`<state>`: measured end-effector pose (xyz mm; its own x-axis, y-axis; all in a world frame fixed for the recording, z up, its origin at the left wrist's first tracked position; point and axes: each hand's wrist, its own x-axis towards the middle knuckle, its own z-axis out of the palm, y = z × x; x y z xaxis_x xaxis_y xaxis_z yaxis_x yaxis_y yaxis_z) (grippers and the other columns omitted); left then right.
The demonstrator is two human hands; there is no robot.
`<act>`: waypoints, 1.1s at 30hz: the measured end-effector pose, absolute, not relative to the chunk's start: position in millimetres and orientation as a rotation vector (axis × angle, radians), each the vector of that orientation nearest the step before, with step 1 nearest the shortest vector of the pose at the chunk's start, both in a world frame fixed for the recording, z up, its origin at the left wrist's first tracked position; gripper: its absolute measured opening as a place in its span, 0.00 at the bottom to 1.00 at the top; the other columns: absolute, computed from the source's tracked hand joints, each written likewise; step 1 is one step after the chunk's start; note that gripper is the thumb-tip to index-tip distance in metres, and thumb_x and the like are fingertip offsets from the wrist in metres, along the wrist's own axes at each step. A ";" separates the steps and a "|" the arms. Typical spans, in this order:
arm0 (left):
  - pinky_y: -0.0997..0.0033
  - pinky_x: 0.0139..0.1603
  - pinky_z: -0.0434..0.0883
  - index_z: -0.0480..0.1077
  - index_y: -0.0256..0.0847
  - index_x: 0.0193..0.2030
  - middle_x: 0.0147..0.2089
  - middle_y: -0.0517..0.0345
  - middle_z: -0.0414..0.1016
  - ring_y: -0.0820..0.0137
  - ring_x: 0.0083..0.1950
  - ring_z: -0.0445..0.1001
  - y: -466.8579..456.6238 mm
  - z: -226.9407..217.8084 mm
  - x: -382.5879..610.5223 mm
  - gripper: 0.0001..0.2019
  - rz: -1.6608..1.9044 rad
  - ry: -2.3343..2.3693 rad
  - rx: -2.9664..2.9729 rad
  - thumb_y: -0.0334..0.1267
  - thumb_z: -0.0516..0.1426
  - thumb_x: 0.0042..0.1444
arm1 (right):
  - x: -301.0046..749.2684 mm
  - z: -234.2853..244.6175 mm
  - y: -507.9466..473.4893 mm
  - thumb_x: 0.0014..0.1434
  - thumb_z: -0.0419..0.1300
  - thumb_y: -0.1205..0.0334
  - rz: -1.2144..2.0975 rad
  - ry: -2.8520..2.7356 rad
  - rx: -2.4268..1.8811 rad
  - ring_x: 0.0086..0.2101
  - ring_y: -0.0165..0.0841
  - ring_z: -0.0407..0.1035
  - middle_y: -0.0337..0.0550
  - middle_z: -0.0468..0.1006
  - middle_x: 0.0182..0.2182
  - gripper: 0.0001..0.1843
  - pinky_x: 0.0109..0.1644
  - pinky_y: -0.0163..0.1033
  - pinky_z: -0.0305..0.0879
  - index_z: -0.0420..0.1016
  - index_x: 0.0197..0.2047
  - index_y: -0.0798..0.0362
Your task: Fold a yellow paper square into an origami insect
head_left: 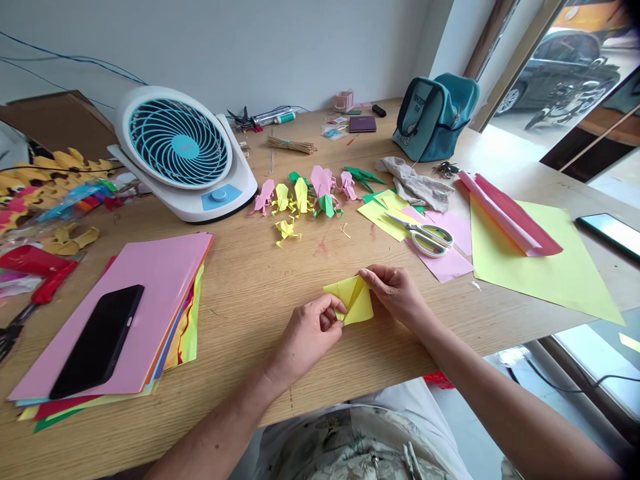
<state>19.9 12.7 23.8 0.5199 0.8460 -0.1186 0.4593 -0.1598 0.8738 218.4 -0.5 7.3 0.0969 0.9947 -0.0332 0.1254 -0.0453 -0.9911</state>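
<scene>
A partly folded yellow paper (353, 299) lies on the wooden table (260, 280) near its front edge. My left hand (307, 333) pinches the paper's lower left corner with fingers closed. My right hand (395, 293) grips the paper's upper right edge, fingers curled on it. Beyond the hands stands a row of finished paper figures (305, 193) in pink, yellow and green.
Scissors (425, 235) lie on yellow and pink sheets to the right. A stack of coloured paper (150, 300) carries a black phone (97, 340) at left. A white-and-blue fan (183, 153), a teal bag (433, 117), a rolled pink sheet (505, 213) and another phone (610, 233) are around.
</scene>
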 end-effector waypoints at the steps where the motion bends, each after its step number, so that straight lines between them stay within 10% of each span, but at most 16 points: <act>1: 0.79 0.30 0.65 0.73 0.39 0.37 0.26 0.65 0.69 0.77 0.27 0.67 12.2 23.3 20.2 0.07 0.501 1.090 1.796 0.28 0.57 0.51 | 218.5 6.6 -0.1 0.60 0.57 0.35 1.070 -1.229 -1.395 0.22 0.25 0.51 0.34 0.59 0.20 0.29 0.23 0.34 0.46 0.69 0.26 0.54; 13: 0.78 0.19 0.61 0.66 0.41 0.35 0.17 0.66 0.68 0.75 0.17 0.65 34.0 40.5 -0.7 0.14 0.456 0.978 1.607 0.49 0.59 0.59 | 219.2 10.1 -2.7 0.63 0.57 0.41 0.937 -1.279 -1.403 0.22 0.25 0.50 0.34 0.57 0.20 0.25 0.23 0.34 0.45 0.69 0.26 0.55; 20: 0.72 0.46 0.71 0.74 0.38 0.47 0.45 0.51 0.77 0.66 0.48 0.75 39.5 37.5 7.4 0.19 0.676 0.897 1.630 0.53 0.54 0.65 | 214.2 20.5 -9.9 0.65 0.56 0.47 0.865 -1.543 -1.362 0.24 0.27 0.62 0.39 0.71 0.22 0.22 0.26 0.32 0.54 0.76 0.32 0.57; 27: 0.71 0.40 0.74 0.68 0.42 0.62 0.52 0.49 0.76 0.64 0.47 0.75 22.8 32.5 17.4 0.28 0.341 0.634 1.139 0.55 0.58 0.61 | 211.8 19.5 -10.0 0.66 0.56 0.50 0.776 -1.620 -1.398 0.23 0.27 0.62 0.39 0.73 0.22 0.19 0.26 0.33 0.54 0.74 0.32 0.56; 33: 0.74 0.43 0.71 0.73 0.39 0.56 0.51 0.49 0.77 0.67 0.47 0.74 21.8 31.5 18.2 0.22 0.415 0.666 1.046 0.49 0.62 0.60 | 211.9 17.9 -7.8 0.64 0.57 0.45 0.921 -1.370 -1.335 0.26 0.28 0.63 0.39 0.73 0.31 0.18 0.28 0.34 0.57 0.73 0.43 0.51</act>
<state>18.2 21.8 31.5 0.7336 0.6080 -0.3035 -0.0052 0.4516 0.8922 211.9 -7.8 17.9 0.0782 0.9880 0.1330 0.2495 0.1097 -0.9621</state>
